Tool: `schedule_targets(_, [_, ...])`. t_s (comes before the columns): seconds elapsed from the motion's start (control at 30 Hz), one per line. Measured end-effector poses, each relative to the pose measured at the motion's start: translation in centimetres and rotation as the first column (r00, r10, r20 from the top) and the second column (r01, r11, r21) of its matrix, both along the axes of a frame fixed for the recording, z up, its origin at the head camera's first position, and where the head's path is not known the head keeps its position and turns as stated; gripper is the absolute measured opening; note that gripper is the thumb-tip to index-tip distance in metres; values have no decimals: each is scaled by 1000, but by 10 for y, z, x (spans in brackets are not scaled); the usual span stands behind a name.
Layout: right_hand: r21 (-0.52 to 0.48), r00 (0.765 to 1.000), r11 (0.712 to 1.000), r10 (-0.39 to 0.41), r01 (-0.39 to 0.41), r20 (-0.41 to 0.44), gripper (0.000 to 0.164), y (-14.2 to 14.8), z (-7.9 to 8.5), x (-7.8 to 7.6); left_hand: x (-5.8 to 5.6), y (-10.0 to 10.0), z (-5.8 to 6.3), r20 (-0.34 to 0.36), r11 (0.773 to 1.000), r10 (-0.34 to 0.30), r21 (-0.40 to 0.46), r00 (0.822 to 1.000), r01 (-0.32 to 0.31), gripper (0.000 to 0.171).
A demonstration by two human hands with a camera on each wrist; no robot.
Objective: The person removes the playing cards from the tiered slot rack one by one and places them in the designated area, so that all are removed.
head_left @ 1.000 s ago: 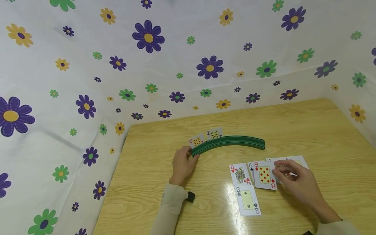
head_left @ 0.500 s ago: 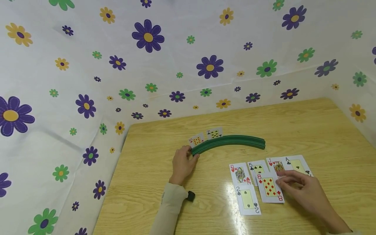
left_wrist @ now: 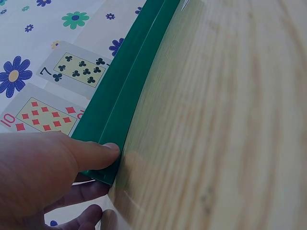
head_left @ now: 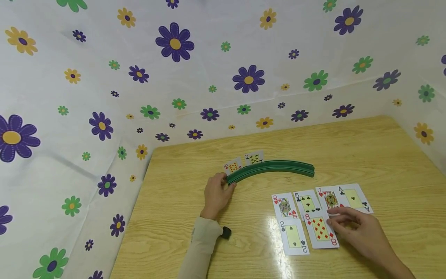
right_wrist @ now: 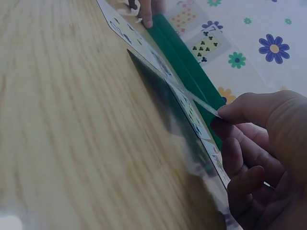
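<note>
A white sheet point(head_left: 203, 68) printed with purple, yellow and green flowers rises behind the tabletop point(head_left: 174, 186) and along both its sides. The wood-grain tabletop carries everything else, with a bright glare near its front. A pale sleeve point(head_left: 199, 250) crosses it from the front edge. Beyond the sleeve sits a curved green rack point(head_left: 275, 166). The left hand point(head_left: 216, 195) is at the rack's left end, its grip pinching it, thumb on top and fingers partly hidden beneath.

The right hand point(head_left: 366, 232) is at the front right, its grip pinching the right edge of the eight of diamonds point(head_left: 318, 230) between thumb and forefinger. That card tilts, its held edge raised off the tabletop; its top covers the bottom of the five of clubs point(head_left: 307, 202). Just left lies the two of spades point(head_left: 294, 237), below the queen of hearts point(head_left: 284, 207). Right of the five lie the jack of hearts point(head_left: 329, 198), its lower part blocked by the hand, and the ace of clubs point(head_left: 353, 197). The ten of diamonds point(head_left: 232, 166) and seven of clubs point(head_left: 254, 158) stand in the rack, which hides their lower edges. Smallest is a black piece point(head_left: 226, 233) at the left wrist.
</note>
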State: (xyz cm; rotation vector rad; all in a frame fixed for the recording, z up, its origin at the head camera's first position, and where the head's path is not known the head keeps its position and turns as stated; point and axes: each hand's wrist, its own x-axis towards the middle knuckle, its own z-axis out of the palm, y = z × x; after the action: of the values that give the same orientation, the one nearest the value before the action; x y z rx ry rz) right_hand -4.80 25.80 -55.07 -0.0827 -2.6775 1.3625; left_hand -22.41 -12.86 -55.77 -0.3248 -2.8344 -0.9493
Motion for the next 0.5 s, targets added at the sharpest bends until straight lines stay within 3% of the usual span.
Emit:
schedule_targets(0.3, [-20,999,1000,9,-10,-34,23,-3,-3,4,1,0,0,6,1000,4,-3,1000,-4,26])
schedule_targets(0.5, [26,997,1000,15,-13,-71,26,-7,-2,4,1,0,0,-2,1000,-2,-2,1000,2,25])
